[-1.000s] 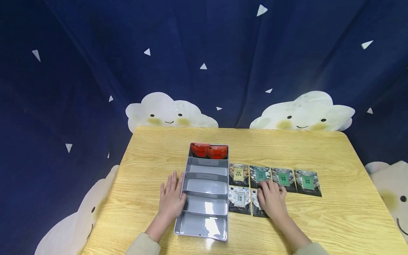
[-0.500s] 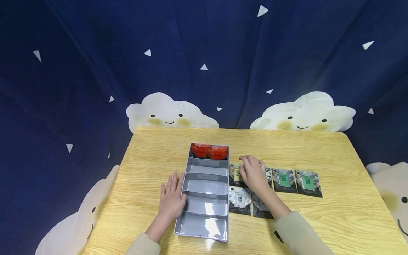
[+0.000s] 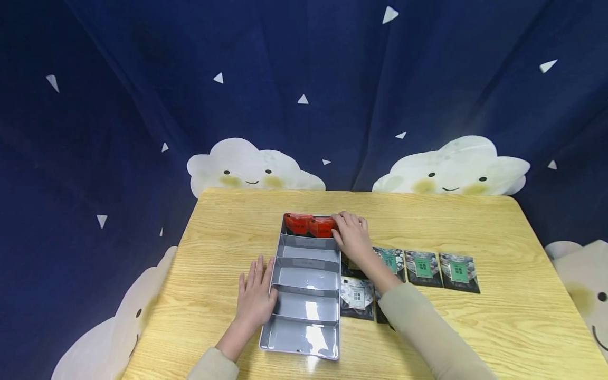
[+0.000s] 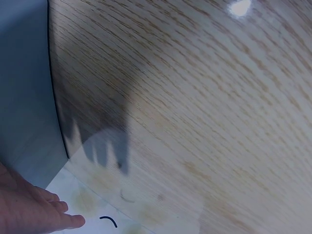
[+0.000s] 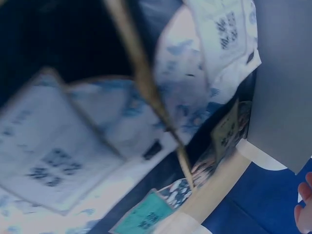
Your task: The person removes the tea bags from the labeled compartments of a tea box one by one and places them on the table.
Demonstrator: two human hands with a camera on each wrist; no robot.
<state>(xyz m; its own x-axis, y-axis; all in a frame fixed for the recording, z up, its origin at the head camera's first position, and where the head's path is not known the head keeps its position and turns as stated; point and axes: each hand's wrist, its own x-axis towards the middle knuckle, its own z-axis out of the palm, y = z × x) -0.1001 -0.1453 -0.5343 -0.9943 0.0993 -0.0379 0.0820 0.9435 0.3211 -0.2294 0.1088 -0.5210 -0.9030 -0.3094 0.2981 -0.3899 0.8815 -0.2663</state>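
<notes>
A grey divided tray (image 3: 306, 303) stands lengthwise on the table. Two red sachets, one (image 3: 298, 224) left of the other (image 3: 322, 228), stand in its far compartment. My left hand (image 3: 255, 298) lies along the tray's left side, fingers straight and thumb at the rim. At the far right corner is my right hand (image 3: 353, 237), its fingertips over the rim beside the right red sachet; no held thing shows. Below its wrist, the yellow-labelled sachet (image 3: 350, 269) is mostly covered. The right wrist view shows white-labelled sachets (image 5: 58, 161) beside the tray wall (image 5: 282, 87).
Right of the tray lie a teal-labelled sachet (image 3: 390, 259) and two green-labelled ones, one (image 3: 423, 267) left of the other (image 3: 458, 272). Nearer is a white-labelled sachet (image 3: 357, 298); the sleeve partly hides its neighbour. A dark blue curtain (image 3: 342, 121) hangs behind the wooden table (image 3: 503, 327).
My right hand has moved from the sachets on the table, up and left to the tray's far right corner. The sachets keep their places, and my left hand stays still.
</notes>
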